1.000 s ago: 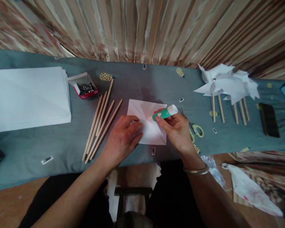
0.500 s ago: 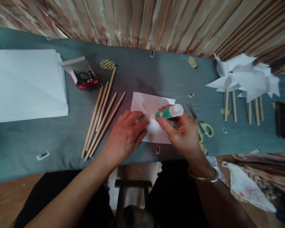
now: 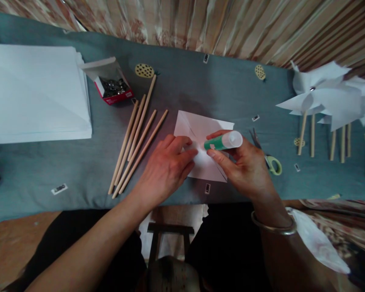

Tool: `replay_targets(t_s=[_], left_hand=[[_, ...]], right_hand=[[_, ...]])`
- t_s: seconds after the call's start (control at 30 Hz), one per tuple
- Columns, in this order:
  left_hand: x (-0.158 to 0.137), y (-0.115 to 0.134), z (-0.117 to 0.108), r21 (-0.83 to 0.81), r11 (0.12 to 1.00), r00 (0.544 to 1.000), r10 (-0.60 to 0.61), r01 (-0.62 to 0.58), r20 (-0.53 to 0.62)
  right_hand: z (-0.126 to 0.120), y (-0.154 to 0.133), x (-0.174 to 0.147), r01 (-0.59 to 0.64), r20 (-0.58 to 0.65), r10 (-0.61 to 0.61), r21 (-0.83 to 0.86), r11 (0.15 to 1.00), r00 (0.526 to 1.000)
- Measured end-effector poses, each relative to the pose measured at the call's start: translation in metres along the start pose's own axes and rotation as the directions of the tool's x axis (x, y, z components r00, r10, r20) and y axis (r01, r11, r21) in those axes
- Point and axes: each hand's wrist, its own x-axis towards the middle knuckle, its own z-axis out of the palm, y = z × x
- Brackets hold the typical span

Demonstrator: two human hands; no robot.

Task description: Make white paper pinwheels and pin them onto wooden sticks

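My right hand (image 3: 246, 166) pinches a glue stick (image 3: 223, 142), a smooth cylinder with a green body and white cap end, lying almost flat with its green end pointing left over the middle of a square white paper sheet (image 3: 200, 134). That sheet is creased along its diagonals and lies on the grey-blue tablecloth (image 3: 200, 89), near the table's front edge. My left hand (image 3: 167, 168) rests on the sheet's left part, fingers bent and close together, their tips pressing the paper just beside the glue's tip. Left of that hand lie five slim round wooden sticks (image 3: 136, 148), fanned slightly. Further off stand a small red box of metal pins (image 3: 114, 83) and a thick stack of white paper (image 3: 33, 93). To the right lie green-handled scissors (image 3: 269, 158), and beyond them finished paper pinwheels (image 3: 328, 97) on sticks.
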Motion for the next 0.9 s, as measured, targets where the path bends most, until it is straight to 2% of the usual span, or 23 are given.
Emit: replay_targets(t_s=[0.7, 0.9], left_hand=[[-0.0007, 0.0008, -0.0001, -0.008, 1.000, 1.000, -0.011, 0.011, 0.002], [-0.0005, 0.0010, -0.0005, -0.021, 1.000, 1.000, -0.016, 0.016, 0.009]], right_hand=[[0.0068, -0.0032, -0.0022, 0.045, -0.042, -0.050, -0.093, 0.995, 0.998], [0.0073, -0.0031, -0.0023, 0.024, -0.044, -0.028, -0.089, 0.996, 0.999]])
